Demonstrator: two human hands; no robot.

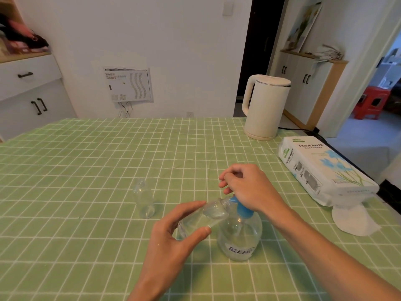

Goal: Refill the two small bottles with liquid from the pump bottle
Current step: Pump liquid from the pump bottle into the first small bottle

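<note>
A clear round pump bottle (239, 237) with a blue pump head stands on the green checked tablecloth (86, 170). My right hand (249, 187) rests on top of the pump head, fingers curled over it. My left hand (173, 235) holds a small clear bottle (208, 213) tilted, its open neck up against the pump's nozzle; some liquid shows inside it. A second small clear bottle (145, 198) stands upright and uncapped to the left, apart from both hands.
A white electric kettle (264, 107) stands at the far right of the table, its cord trailing right. A pack of tissue paper (321, 168) lies near the right edge, with a loose white tissue (355, 218) in front of it. Cabinets line the walls.
</note>
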